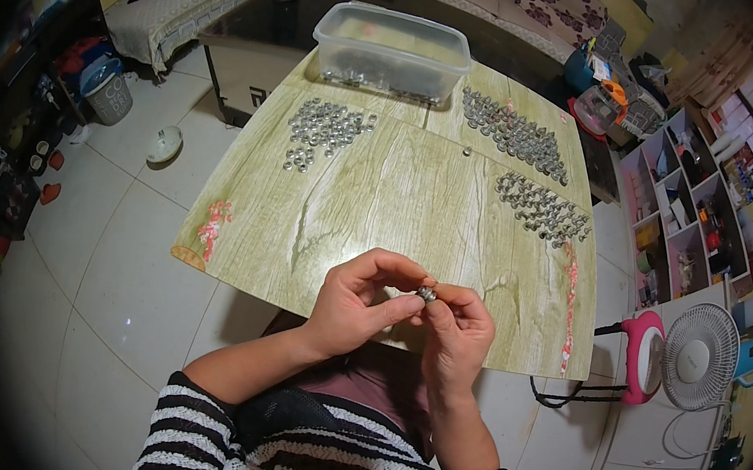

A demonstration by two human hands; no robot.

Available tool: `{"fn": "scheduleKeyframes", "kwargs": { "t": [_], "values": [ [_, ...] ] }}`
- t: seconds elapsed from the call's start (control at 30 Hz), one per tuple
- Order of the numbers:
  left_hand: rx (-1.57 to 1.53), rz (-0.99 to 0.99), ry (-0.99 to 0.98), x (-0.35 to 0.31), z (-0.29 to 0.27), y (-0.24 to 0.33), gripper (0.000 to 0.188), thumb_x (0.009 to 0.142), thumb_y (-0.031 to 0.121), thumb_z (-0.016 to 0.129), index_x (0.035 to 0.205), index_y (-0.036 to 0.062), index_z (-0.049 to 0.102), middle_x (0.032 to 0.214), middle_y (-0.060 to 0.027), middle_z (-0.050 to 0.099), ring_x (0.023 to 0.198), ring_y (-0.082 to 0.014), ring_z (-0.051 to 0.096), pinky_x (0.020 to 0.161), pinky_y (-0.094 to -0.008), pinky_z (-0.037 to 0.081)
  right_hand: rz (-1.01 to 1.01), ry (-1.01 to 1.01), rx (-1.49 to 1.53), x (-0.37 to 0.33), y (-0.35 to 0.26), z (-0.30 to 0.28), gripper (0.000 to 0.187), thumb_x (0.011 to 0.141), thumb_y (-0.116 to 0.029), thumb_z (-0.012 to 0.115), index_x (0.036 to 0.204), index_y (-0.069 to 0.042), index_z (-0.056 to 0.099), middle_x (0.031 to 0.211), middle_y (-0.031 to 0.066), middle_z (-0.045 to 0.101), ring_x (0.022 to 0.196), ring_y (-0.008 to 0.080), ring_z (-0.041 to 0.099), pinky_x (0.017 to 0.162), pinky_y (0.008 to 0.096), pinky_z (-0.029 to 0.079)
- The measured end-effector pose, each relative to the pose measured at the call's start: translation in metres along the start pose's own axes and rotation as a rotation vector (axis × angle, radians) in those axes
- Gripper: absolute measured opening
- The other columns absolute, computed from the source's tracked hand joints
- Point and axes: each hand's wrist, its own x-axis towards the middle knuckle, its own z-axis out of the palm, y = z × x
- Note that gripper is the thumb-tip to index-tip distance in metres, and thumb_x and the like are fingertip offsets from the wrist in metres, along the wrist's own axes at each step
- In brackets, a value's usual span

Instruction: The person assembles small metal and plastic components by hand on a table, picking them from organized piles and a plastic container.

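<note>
While both hands meet above the near table edge, these points stand out:

Fingers: thumb and fingertips of the left hand [358, 300] and the right hand [457, 330] are narrowed together, both pinching one small round silvery metal part [427, 293].

Part's place: it is in the air between the two hands, just over the near edge of the pale green wood-grain table [380, 208].

Pointing: too small to tell its long axis or which way it faces.

Risk: with so little surface to grip it could slip and drop to the white tiled floor [111, 279] or into the lap.

Around: heaps of similar metal parts lie well apart, at the left [325, 129], far right [516, 132] and right [542, 209]; a clear plastic tub [390, 51] stands at the far edge.
</note>
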Motion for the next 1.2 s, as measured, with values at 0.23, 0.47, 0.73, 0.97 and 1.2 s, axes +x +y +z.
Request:
{"fn": "scheduleKeyframes", "kwargs": {
  "t": [0.23, 0.47, 0.73, 0.97, 1.2],
  "values": [
    [0.101, 0.062, -0.005, -0.001, 0.001, 0.001, 0.020, 0.072, -0.008, 0.054, 0.090, -0.0020, 0.048, 0.093, -0.0136, 0.053, 0.085, -0.0162, 0.053, 0.074, -0.0264, 0.046, 0.050, 0.012, -0.035, -0.001, 0.000, -0.003, 0.014, 0.078, -0.003, 0.053, 0.090, 0.006, 0.052, 0.076, 0.0088, 0.056, 0.064, 0.0119, 0.055, 0.060, 0.0203, 0.046],
    [0.372, 0.212, -0.044, 0.003, -0.001, -0.001, 0.028, 0.072, -0.004, 0.057, 0.099, -0.0023, 0.047, 0.097, -0.0080, 0.048, 0.085, -0.0117, 0.051, 0.070, -0.0206, 0.045, 0.109, -0.013, 0.012, -0.002, -0.006, 0.001, 0.014, 0.079, -0.004, 0.053, 0.090, 0.005, 0.052, 0.077, 0.0076, 0.057, 0.062, 0.0100, 0.054, 0.058, 0.0193, 0.046],
    [0.176, -0.055, -0.052, 0.001, -0.007, 0.008, 0.039, 0.070, -0.009, 0.057, 0.105, -0.0005, 0.043, 0.101, -0.0084, 0.047, 0.092, -0.0136, 0.050, 0.079, -0.0264, 0.044, 0.167, 0.012, 0.053, 0.003, -0.002, -0.001, 0.015, 0.079, -0.005, 0.052, 0.091, 0.005, 0.053, 0.082, 0.0099, 0.058, 0.063, 0.0091, 0.054, 0.057, 0.0182, 0.046],
    [0.226, -0.023, -0.096, 0.003, -0.014, 0.003, 0.040, 0.069, -0.009, 0.057, 0.106, -0.0006, 0.042, 0.102, -0.0094, 0.047, 0.091, -0.0138, 0.050, 0.077, -0.0259, 0.045, 0.210, 0.012, 0.055, 0.003, -0.003, -0.003, 0.014, 0.079, -0.005, 0.053, 0.089, 0.005, 0.053, 0.080, 0.0089, 0.058, 0.061, 0.0088, 0.053, 0.055, 0.0178, 0.045],
    [0.284, -0.107, -0.042, 0.008, -0.004, 0.010, 0.027, 0.074, -0.003, 0.055, 0.100, -0.0021, 0.047, 0.093, -0.0071, 0.051, 0.086, -0.0109, 0.052, 0.073, -0.0225, 0.045, 0.219, 0.005, 0.122, 0.002, -0.002, -0.005, 0.013, 0.078, -0.004, 0.054, 0.088, 0.005, 0.053, 0.077, 0.0081, 0.057, 0.061, 0.0092, 0.053, 0.054, 0.0184, 0.045]
  ]
}}
